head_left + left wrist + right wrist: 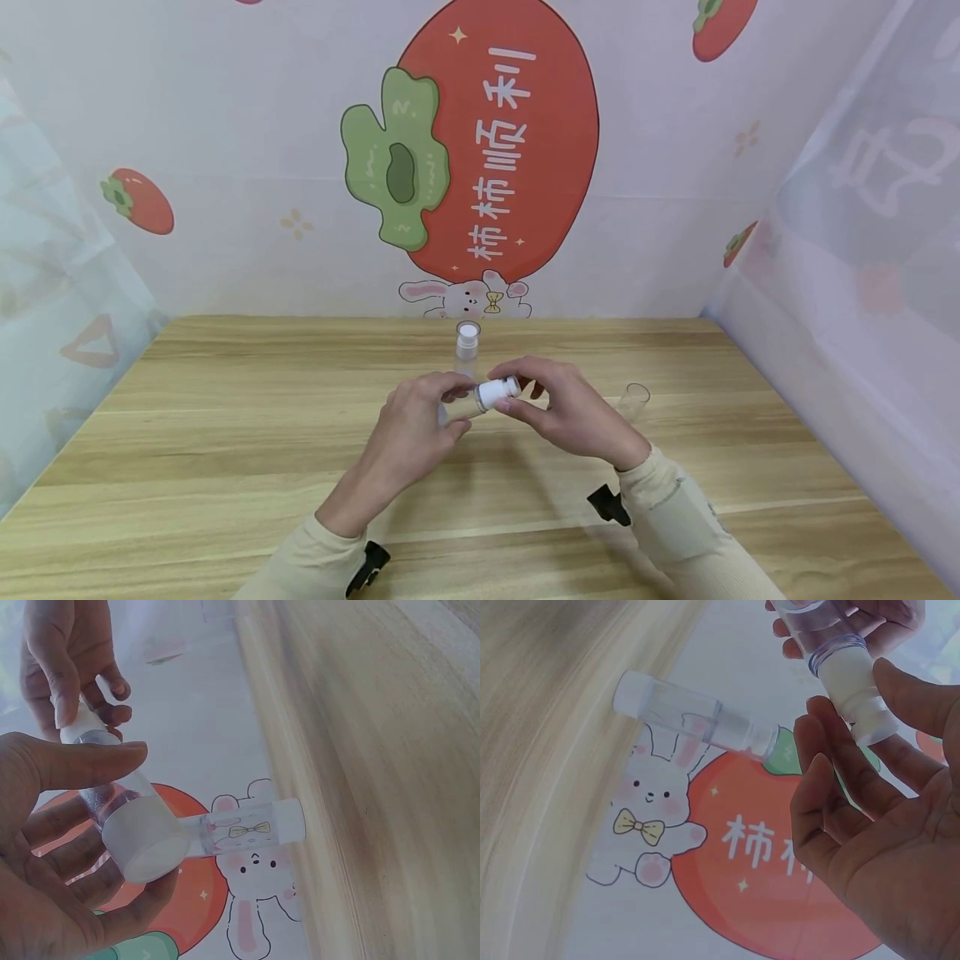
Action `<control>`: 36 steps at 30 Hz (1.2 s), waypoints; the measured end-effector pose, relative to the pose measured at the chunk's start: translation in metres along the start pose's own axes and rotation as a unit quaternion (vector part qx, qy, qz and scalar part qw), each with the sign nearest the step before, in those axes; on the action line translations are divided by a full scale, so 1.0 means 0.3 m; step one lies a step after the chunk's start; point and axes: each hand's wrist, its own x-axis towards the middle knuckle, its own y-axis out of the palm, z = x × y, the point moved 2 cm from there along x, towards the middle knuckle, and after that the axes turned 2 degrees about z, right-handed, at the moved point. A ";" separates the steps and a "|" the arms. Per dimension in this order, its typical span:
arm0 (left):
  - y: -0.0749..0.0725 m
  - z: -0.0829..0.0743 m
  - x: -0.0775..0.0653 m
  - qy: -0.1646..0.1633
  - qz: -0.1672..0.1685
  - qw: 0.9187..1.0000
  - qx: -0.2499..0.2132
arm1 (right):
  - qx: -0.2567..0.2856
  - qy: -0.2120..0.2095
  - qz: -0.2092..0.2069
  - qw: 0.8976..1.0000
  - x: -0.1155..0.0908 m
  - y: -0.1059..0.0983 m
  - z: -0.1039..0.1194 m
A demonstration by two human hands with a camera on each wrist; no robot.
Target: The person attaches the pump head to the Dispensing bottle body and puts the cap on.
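A clear pump bottle (461,407) with a white base is held tilted above the table, its white pump top (496,392) pointing right. My left hand (411,423) grips the bottle's body, thumb on one side and fingers on the other, as the left wrist view shows. Thumb and fingers of my right hand (570,410) pinch the white pump top; in the right wrist view the thumb lies against its side. Just behind them a second clear bottle (679,711) with a white base and pump stands upright, apart from both hands.
A clear, hollow cap (633,402) stands on the wooden table (225,467), to the right, beyond my right wrist. Printed cloth (247,275) with persimmons and a rabbit rises at the table's back edge, and more cloth hangs along both sides.
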 end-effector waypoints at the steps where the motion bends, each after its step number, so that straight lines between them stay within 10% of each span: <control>1: 0.000 0.000 0.000 0.000 0.000 1.000 0.000 | 0.002 0.002 0.001 1.000 0.001 0.001 0.000; 36: -0.001 -0.008 -0.002 0.005 -0.006 1.000 0.014 | -0.001 0.028 0.008 1.000 0.004 0.001 -0.003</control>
